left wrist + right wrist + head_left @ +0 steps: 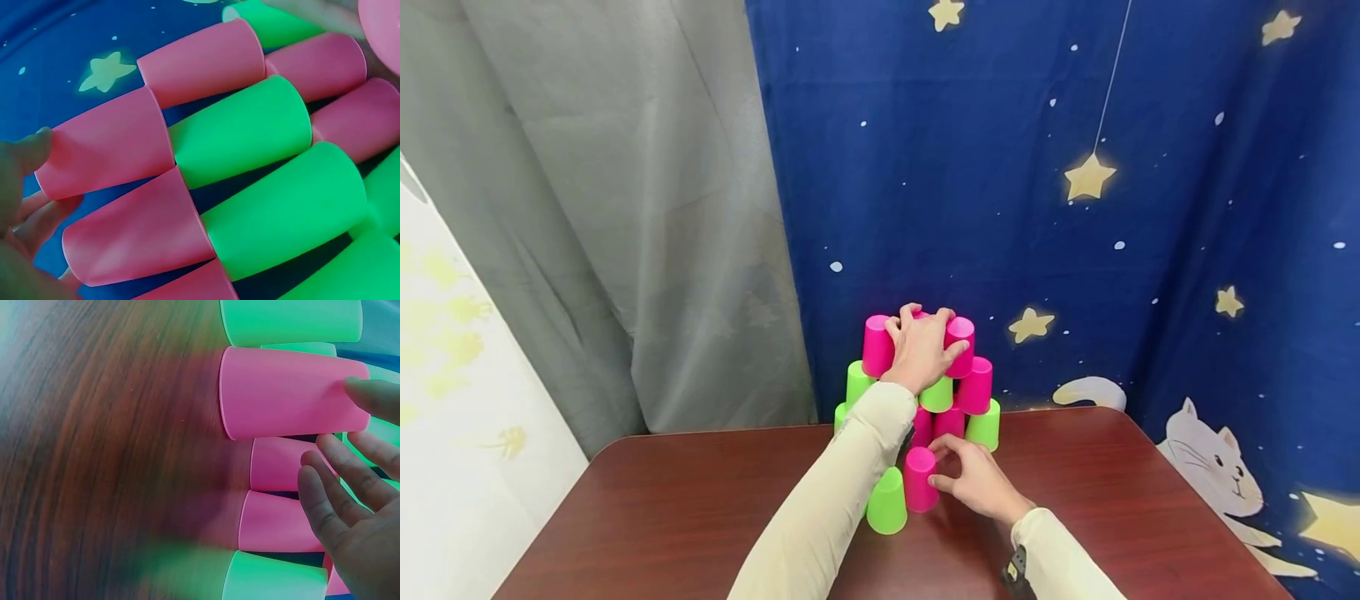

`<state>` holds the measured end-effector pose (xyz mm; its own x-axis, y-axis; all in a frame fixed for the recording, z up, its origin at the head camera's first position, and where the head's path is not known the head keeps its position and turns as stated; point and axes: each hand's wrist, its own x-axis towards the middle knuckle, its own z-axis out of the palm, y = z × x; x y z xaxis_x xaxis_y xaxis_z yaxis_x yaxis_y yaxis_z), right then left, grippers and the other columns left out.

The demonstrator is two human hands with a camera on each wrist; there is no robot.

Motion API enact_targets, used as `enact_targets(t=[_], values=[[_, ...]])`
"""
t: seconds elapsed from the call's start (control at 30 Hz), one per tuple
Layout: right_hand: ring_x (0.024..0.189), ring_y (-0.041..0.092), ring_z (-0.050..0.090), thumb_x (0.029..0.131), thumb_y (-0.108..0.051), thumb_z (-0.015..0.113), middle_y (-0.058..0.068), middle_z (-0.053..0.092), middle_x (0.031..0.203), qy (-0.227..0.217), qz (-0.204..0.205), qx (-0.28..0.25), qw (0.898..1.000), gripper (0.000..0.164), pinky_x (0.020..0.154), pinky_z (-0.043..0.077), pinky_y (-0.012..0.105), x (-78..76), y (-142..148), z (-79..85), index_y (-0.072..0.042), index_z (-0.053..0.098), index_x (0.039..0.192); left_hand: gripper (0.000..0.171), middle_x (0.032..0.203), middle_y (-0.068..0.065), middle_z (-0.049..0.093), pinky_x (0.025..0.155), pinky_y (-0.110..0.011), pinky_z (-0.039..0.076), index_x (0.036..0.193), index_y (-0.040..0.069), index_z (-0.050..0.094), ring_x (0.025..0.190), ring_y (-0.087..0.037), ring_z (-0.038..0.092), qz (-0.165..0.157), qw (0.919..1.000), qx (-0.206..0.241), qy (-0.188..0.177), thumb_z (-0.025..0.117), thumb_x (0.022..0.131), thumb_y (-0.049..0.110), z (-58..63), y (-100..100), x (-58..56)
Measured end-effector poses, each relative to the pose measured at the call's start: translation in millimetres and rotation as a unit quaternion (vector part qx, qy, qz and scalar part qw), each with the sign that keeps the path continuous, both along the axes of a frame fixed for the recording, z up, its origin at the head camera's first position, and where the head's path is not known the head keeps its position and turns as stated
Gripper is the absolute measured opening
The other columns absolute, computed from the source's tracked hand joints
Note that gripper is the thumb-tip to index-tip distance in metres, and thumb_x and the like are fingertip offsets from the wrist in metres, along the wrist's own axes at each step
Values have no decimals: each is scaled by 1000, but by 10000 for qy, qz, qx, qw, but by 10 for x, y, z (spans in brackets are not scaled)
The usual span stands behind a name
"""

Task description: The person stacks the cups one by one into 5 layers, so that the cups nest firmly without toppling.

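Observation:
Pink and green plastic cups stand upside down in a stacked wall at the back of the table. Up at its top row, my left hand [917, 350] grips the right-hand pink cup [962, 333], thumb on its side and fingers around its upper end. The other fingers reach over the neighbouring cup, which the hand mostly hides. Nearer the front edge, my right hand [977, 479] holds another pink cup [919, 483] between thumb and forefinger. That cup's rim is down at the tabletop in the right wrist view. Beside it stands a green cup [887, 504].
Beneath everything is a dark red wooden table [700, 517]. A blue curtain with stars [925, 167] hangs close behind the stack, and a grey curtain [700, 250] is to the left. My left forearm covers part of the lower rows.

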<state>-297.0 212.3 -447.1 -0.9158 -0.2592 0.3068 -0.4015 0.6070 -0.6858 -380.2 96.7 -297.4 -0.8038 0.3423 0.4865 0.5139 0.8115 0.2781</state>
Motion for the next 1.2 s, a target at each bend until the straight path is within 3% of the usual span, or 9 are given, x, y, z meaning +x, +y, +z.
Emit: enact_targets(t=[0.17,0.37,0.5,0.63,0.83,1.0,1.2], values=[[90,20,71,79,-12,83,-1,73,95,59,43,-21,10000,33,80,58,30,7,-14,-5,-12,67,107,55,130,-1,69,104,-57,31,141,20,55,141,-33,37,150,9983,-449,332,70,92,41,-22,37,6],[91,22,72,80,-13,82,0,73,96,-9,87,-33,10000,32,80,59,31,7,-26,-11,-11,66,107,59,133,0,69,104,-56,31,146,19,51,146,-34,36,312,9929,-912,693,72,92,29,-50,59,14],[93,23,71,80,-14,83,0,73,97,-23,67,-70,10000,33,82,59,35,7,-34,-15,-12,66,108,52,126,2,72,102,-54,33,137,16,57,143,-34,42,409,9856,-1069,1242,75,88,24,-76,70,3],[93,24,70,79,-16,84,1,72,98,13,97,-136,9999,36,81,59,36,6,-44,-12,-11,66,110,42,119,1,72,100,-53,35,123,15,61,137,-32,47,750,9743,-1261,1712,76,86,27,-95,104,-8],[91,23,70,79,-16,84,1,72,98,53,93,-143,9998,38,79,60,35,2,-60,-15,-12,66,111,39,114,-4,66,96,-51,39,117,15,61,129,-30,49,1094,9612,-1465,2067,75,84,32,-109,155,1],[91,23,70,78,-15,85,2,72,98,87,40,-135,9999,39,79,60,33,-3,-61,-15,-11,65,111,33,116,-4,66,96,-51,38,115,16,63,128,-28,49,996,9668,-1266,1982,72,87,32,-46,95,26],[93,20,69,77,-16,85,0,72,100,72,-113,-150,9998,42,80,58,31,-9,-34,-19,-11,65,113,23,110,-5,69,96,-51,36,106,13,62,123,-27,53,465,9774,-544,1991,73,89,24,71,-183,83]])
